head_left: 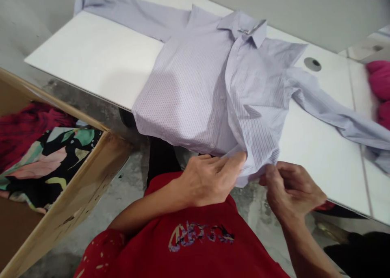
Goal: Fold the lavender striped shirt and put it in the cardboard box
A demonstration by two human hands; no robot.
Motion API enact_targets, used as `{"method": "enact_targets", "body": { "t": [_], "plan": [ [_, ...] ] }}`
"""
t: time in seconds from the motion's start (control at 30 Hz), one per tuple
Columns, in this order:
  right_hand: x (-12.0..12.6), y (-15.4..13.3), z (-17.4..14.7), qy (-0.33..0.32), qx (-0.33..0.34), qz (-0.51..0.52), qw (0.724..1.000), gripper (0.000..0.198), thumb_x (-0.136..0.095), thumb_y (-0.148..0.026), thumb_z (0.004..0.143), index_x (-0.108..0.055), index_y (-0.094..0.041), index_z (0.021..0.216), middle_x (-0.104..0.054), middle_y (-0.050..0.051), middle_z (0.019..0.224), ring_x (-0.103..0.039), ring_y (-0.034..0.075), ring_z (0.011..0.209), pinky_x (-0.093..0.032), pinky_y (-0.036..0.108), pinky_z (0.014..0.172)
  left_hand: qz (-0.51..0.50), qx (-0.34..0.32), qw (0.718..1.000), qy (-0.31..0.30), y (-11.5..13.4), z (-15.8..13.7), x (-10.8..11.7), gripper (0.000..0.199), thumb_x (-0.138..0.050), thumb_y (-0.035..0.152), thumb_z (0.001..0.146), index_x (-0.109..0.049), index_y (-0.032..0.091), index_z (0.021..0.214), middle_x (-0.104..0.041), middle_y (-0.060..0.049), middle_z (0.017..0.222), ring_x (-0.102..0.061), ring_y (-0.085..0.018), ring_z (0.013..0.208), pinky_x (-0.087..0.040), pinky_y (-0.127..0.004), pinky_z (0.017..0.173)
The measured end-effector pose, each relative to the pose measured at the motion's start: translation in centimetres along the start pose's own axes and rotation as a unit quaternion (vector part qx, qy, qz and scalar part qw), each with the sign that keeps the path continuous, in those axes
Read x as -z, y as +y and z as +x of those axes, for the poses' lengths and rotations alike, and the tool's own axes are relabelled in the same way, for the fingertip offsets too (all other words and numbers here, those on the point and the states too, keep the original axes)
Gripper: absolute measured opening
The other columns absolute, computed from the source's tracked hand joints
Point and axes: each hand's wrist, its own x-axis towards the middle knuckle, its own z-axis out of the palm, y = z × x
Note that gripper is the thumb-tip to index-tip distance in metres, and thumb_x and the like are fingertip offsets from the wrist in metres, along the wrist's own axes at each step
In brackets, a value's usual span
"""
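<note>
A pale lilac striped shirt [189, 83] lies spread over the white table, collar at the far side and both long sleeves stretched outward. Its lower hem hangs past the near edge of the tabletop. My left hand [210, 176] is closed on the front placket near the hem, lifting that panel so it folds and bulges. At the bottom corner of the same panel, my right hand [292, 188] pinches the hem between thumb and fingers. Buttons show along the opening between the two front panels.
The white table [91, 54] meets a grey panel [289, 14] behind, with a round cable grommet [312, 64] at right. A cardboard box [82, 192] of folded printed clothes [57, 160] stands at lower left. Bright pink bundles [380, 81] sit at the right edge.
</note>
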Motion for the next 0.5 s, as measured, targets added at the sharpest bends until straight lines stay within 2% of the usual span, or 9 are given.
{"method": "enact_targets", "body": {
  "t": [0.1,0.2,0.3,0.37,0.43,0.5],
  "plan": [
    [0.2,0.3,-0.2,0.024,-0.010,0.001,1.000,0.034,-0.066,-0.051,0.094,-0.068,-0.019,0.082,-0.063,0.002,0.057,-0.056,0.016,0.044,-0.042,0.029,0.047,-0.065,0.027,0.997,-0.022,-0.1,-0.6,0.3,0.033,-0.032,0.023,0.109,-0.057,0.012,0.128,-0.072,0.000,0.075,-0.068,-0.012,0.065,-0.052,-0.025,0.061],
    [0.0,0.6,-0.4,0.013,-0.020,0.002,1.000,0.032,-0.065,-0.050,0.095,-0.068,-0.021,0.083,-0.064,0.001,0.060,-0.059,0.016,0.048,-0.043,0.029,0.050,-0.110,0.077,0.990,-0.048,-0.8,-2.0,0.2,0.034,-0.034,0.028,0.108,-0.055,0.012,0.129,-0.071,0.000,0.074,-0.065,-0.012,0.061,-0.050,-0.025,0.060],
    [-0.3,0.4,-0.4,0.012,-0.011,0.018,1.000,0.030,-0.066,-0.047,0.096,-0.067,-0.020,0.082,-0.064,0.000,0.060,-0.057,0.014,0.048,-0.042,0.028,0.049,-0.147,0.149,0.975,-0.075,-1.6,-3.4,0.0,0.022,-0.039,0.026,0.103,-0.059,0.017,0.106,-0.060,0.004,0.063,-0.052,-0.010,0.051,-0.037,-0.024,0.052],
    [-0.5,0.1,-0.2,0.022,0.000,0.055,0.998,0.030,-0.067,-0.045,0.095,-0.066,-0.020,0.079,-0.061,-0.001,0.056,-0.054,0.013,0.044,-0.039,0.027,0.045,-0.170,0.179,0.965,-0.086,-2.0,-3.6,0.0,0.017,-0.043,0.025,0.100,-0.055,0.020,0.089,-0.048,0.007,0.057,-0.042,-0.009,0.047,-0.030,-0.025,0.050],
    [-0.5,-0.2,-0.1,0.029,-0.001,0.096,0.995,0.030,-0.068,-0.045,0.095,-0.065,-0.020,0.079,-0.059,-0.002,0.053,-0.052,0.013,0.041,-0.038,0.027,0.043,-0.188,0.182,0.961,-0.087,-2.1,-3.2,0.2,0.016,-0.044,0.024,0.099,-0.052,0.020,0.085,-0.044,0.008,0.058,-0.039,-0.008,0.049,-0.029,-0.025,0.052],
    [-0.5,-0.3,-0.1,0.047,-0.015,0.115,0.992,0.029,-0.069,-0.045,0.094,-0.065,-0.020,0.082,-0.059,-0.003,0.053,-0.052,0.014,0.041,-0.040,0.027,0.043,-0.204,0.167,0.960,-0.090,-2.0,-2.4,0.5,0.014,-0.043,0.025,0.099,-0.055,0.019,0.094,-0.047,0.006,0.062,-0.043,-0.009,0.053,-0.032,-0.025,0.056]
  ]
}}
